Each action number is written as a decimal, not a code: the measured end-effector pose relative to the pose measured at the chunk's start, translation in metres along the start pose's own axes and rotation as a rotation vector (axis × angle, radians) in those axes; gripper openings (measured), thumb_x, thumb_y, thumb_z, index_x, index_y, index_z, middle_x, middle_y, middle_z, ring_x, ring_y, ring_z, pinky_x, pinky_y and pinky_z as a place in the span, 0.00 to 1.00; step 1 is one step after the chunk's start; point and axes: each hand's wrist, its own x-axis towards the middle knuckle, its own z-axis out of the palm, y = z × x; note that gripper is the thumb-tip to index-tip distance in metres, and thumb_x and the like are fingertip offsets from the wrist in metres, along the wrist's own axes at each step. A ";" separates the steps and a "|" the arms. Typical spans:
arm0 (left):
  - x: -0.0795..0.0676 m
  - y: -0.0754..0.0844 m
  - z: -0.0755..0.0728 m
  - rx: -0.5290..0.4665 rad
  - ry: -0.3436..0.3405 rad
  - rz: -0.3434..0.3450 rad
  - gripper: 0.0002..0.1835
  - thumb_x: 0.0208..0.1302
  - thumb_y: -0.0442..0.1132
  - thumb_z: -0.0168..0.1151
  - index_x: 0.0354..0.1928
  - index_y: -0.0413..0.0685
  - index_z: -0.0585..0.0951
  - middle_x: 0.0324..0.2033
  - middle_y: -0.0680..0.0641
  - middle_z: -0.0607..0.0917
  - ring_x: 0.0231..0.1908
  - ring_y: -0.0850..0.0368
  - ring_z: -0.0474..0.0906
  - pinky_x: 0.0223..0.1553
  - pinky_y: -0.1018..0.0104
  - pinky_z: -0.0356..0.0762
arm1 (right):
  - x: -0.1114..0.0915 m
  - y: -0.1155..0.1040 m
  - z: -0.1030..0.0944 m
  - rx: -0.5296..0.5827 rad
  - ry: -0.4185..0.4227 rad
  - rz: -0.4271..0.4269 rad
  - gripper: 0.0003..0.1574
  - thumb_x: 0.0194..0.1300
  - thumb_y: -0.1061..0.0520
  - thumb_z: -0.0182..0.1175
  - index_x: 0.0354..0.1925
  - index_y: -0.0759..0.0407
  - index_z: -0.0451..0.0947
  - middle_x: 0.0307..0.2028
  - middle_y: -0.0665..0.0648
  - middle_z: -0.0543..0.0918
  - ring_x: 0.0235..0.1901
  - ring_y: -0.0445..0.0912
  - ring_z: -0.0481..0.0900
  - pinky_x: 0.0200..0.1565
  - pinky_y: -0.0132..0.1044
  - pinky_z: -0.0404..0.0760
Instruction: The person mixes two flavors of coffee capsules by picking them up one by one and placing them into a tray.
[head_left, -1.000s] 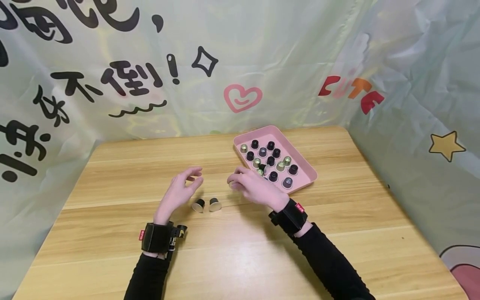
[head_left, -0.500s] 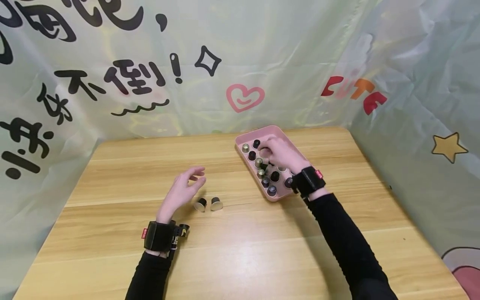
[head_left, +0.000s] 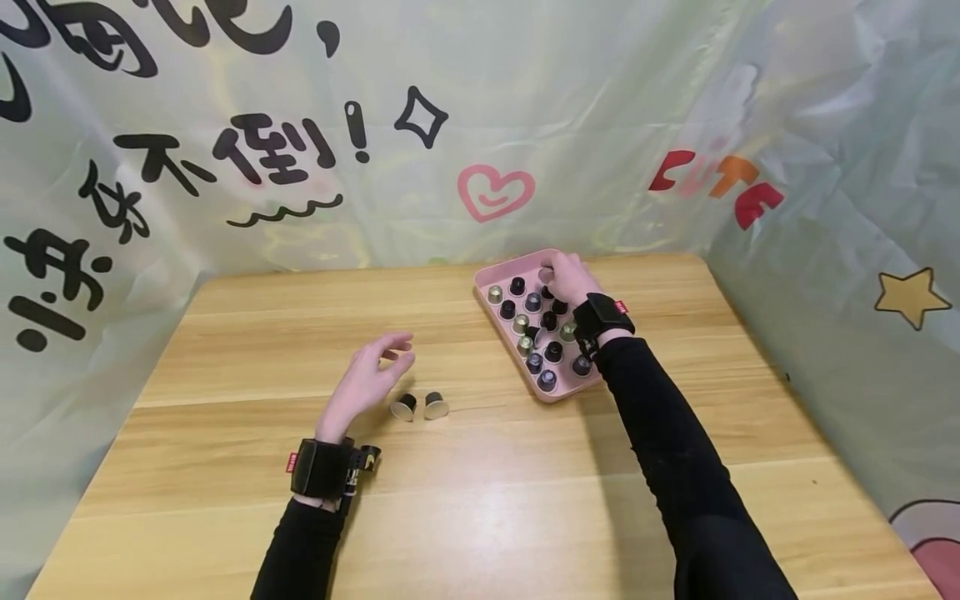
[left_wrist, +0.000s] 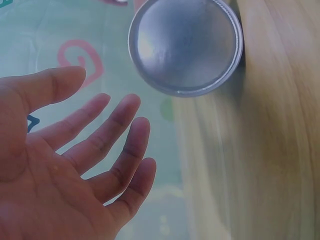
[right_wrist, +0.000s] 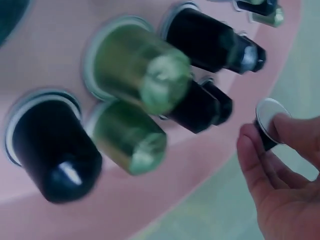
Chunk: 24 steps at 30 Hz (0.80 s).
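My right hand (head_left: 572, 279) is over the far end of a pink tray (head_left: 501, 271), and its thumb and fingers pinch a black coffee capsule (right_wrist: 267, 125) with a silvery lid. Upright in the tray stand several black, green and purple-grey capsules; a dark one (head_left: 534, 334) lies tipped on its side. My left hand (head_left: 367, 375) hovers over the table, fingers loosely spread and holding nothing. Just to its right lie two black capsules (head_left: 407, 402) (head_left: 434, 398) on their sides, pale lids facing me. In the left wrist view, one capsule lid (left_wrist: 185, 47) looms near the fingers.
The wooden table (head_left: 480, 500) reaches back to a pale printed curtain (head_left: 360, 225), which also closes off the right side. My right sleeve (head_left: 667, 450) crosses the table's right half, and the wrist strap hides part of the tray.
My right hand has moved from the tray's left side across it to the far end, uncovering capsules at the near end. The left hand has stayed by the two loose capsules.
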 end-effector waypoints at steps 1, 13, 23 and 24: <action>0.000 0.000 0.000 0.000 0.000 0.002 0.25 0.75 0.41 0.56 0.69 0.39 0.70 0.61 0.35 0.81 0.60 0.36 0.76 0.60 0.39 0.75 | 0.000 0.001 0.001 0.004 0.003 0.014 0.06 0.73 0.65 0.48 0.38 0.61 0.72 0.42 0.64 0.80 0.38 0.57 0.73 0.42 0.44 0.66; 0.002 0.001 0.002 -0.003 -0.021 -0.010 0.25 0.75 0.42 0.55 0.69 0.39 0.70 0.61 0.35 0.80 0.60 0.36 0.75 0.60 0.39 0.74 | 0.009 0.013 0.012 0.018 0.086 0.005 0.30 0.67 0.70 0.51 0.67 0.63 0.71 0.63 0.69 0.79 0.62 0.67 0.76 0.63 0.58 0.75; 0.002 0.000 0.003 -0.005 -0.032 -0.014 0.25 0.75 0.41 0.55 0.69 0.39 0.70 0.60 0.35 0.80 0.60 0.36 0.75 0.62 0.38 0.73 | -0.007 0.014 0.008 0.033 0.136 -0.107 0.27 0.66 0.70 0.49 0.63 0.65 0.74 0.59 0.70 0.81 0.54 0.66 0.79 0.57 0.58 0.76; 0.002 0.000 0.003 -0.007 -0.035 -0.013 0.25 0.74 0.41 0.55 0.69 0.38 0.70 0.60 0.34 0.80 0.60 0.36 0.75 0.62 0.39 0.73 | -0.009 0.014 0.007 0.034 0.135 -0.114 0.27 0.66 0.70 0.49 0.63 0.66 0.74 0.59 0.71 0.81 0.52 0.65 0.80 0.55 0.58 0.76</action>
